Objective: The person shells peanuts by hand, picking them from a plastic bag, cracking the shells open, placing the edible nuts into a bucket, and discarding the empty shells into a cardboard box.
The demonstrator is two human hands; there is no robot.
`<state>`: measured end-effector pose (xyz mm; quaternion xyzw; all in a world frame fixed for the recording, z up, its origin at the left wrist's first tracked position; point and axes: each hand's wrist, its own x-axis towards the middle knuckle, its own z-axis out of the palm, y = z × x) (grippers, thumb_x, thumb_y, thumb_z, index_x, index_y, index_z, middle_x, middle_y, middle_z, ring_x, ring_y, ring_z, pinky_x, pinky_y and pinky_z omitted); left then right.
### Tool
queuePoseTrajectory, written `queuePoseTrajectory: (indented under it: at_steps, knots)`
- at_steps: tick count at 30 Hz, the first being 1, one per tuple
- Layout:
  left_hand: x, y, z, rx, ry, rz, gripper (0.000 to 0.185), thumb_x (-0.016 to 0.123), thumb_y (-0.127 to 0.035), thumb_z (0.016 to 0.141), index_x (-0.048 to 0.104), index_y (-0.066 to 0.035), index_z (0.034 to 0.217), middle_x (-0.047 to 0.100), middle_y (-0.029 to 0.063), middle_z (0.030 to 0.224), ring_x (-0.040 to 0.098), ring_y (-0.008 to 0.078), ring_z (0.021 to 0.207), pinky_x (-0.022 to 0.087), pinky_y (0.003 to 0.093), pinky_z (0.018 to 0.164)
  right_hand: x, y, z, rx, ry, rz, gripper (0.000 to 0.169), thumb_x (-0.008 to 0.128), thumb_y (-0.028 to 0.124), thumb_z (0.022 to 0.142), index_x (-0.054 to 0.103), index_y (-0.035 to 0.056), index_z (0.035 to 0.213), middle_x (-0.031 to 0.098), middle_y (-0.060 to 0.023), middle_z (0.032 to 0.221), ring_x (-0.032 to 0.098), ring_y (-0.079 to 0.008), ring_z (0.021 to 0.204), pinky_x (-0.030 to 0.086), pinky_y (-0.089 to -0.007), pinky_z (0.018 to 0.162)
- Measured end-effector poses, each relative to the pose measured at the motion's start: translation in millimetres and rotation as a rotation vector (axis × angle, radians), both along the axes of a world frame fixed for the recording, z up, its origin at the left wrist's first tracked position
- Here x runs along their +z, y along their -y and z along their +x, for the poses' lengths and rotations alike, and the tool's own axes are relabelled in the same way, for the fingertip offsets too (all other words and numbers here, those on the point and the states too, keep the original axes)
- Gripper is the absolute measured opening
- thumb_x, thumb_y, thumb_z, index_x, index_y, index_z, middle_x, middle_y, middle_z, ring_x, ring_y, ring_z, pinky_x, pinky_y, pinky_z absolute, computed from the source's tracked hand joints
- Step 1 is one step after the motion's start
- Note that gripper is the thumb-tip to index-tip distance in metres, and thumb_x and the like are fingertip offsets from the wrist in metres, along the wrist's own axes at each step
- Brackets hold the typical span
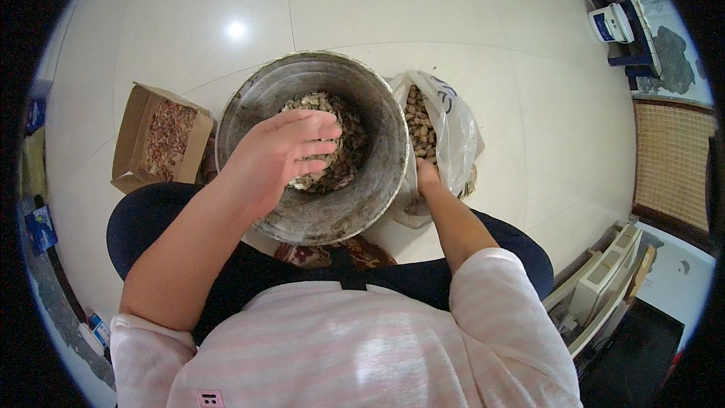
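A large round metal basin point(260, 76) with peanut shells point(354, 130) on its bottom stands on the floor between the knees. My left hand point(289, 150) is raised over the basin, its fingers apart and pointing right, with nothing seen in it. To the right of the basin is a translucent plastic bag point(456, 119) holding unshelled peanuts point(418, 119). My right hand point(427, 175) reaches into the near side of this bag by the peanuts; its fingers are hidden. A cardboard box point(190, 156) left of the basin contains shelled reddish peanuts point(169, 135).
The basin's rim stands close to both the box and the bag. A white bucket point(610, 24) is at the upper right, by a dark shelf. A woven bamboo panel point(671, 161) and pale appliance-like units point(603, 269) line the right side. Patterned fabric point(303, 256) shows below the basin.
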<state>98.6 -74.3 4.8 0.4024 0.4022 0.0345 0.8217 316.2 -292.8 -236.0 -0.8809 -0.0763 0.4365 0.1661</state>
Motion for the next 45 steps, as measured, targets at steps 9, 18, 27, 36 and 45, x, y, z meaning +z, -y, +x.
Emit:
queuePoseTrajectory:
  at_steps: [9, 18, 27, 36, 45]
  knots:
    - [7.9, 1.9, -0.6, -0.04, 0.047, -0.014, 0.039, 0.053, -0.032, 0.084, 0.049, -0.004, 0.111, 0.051, 0.0117, 0.112, 0.047, 0.0215, 0.104, 0.038, 0.0334, 0.087, 38.9, -1.6, 55.7, -0.265, -0.377, 0.463, 0.028, 0.052, -0.004, 0.075, 0.047, 0.0105, 0.099, 0.059, -0.0085, 0.094, 0.06, -0.0181, 0.066, 0.044, -0.0258, 0.045]
    - [-7.1, 25.2, 4.9, -0.071, 0.058, -0.076, 0.027, 0.053, -0.027, 0.085, 0.055, -0.006, 0.101, 0.058, 0.0082, 0.1, 0.054, 0.0191, 0.092, 0.044, 0.0316, 0.079, 210.6, -37.2, 25.2, -0.198, -0.491, 0.807, 0.03, 0.054, -0.004, 0.076, 0.048, 0.0093, 0.102, 0.059, -0.0098, 0.086, 0.06, -0.0171, 0.066, 0.045, -0.0236, 0.047]
    - [0.0, 45.8, 1.5, 0.152, 0.394, -0.726, 0.05, 0.038, -0.044, 0.089, 0.046, 0.001, 0.11, 0.049, 0.0157, 0.109, 0.05, 0.0285, 0.099, 0.042, 0.0455, 0.085, 271.0, -77.3, -95.1, 0.427, -0.186, 1.011, 0.028, 0.058, -0.004, 0.076, 0.053, 0.0069, 0.101, 0.058, -0.0048, 0.099, 0.056, -0.0126, 0.086, 0.049, -0.0241, 0.067]
    - [-1.7, 27.3, -12.7, 0.256, 0.496, -0.697, 0.042, 0.039, -0.035, 0.089, 0.048, 0.001, 0.108, 0.054, 0.0167, 0.106, 0.055, 0.0269, 0.097, 0.043, 0.0412, 0.088, 289.7, -99.3, -83.0, -0.049, -0.534, 1.029, 0.028, 0.057, -0.001, 0.078, 0.05, 0.0036, 0.105, 0.059, -0.0105, 0.093, 0.06, -0.0159, 0.074, 0.047, -0.0232, 0.055]
    - [-8.7, 15.1, -15.5, 0.354, 0.485, -0.569, 0.025, 0.045, -0.02, 0.089, 0.05, 0.0, 0.105, 0.055, 0.0151, 0.107, 0.054, 0.0241, 0.1, 0.047, 0.0332, 0.085, 279.8, -110.0, -74.5, -0.159, -0.736, 1.006, 0.027, 0.056, 0.006, 0.082, 0.047, -0.0011, 0.106, 0.06, -0.0113, 0.086, 0.059, -0.0149, 0.07, 0.046, -0.0226, 0.052]
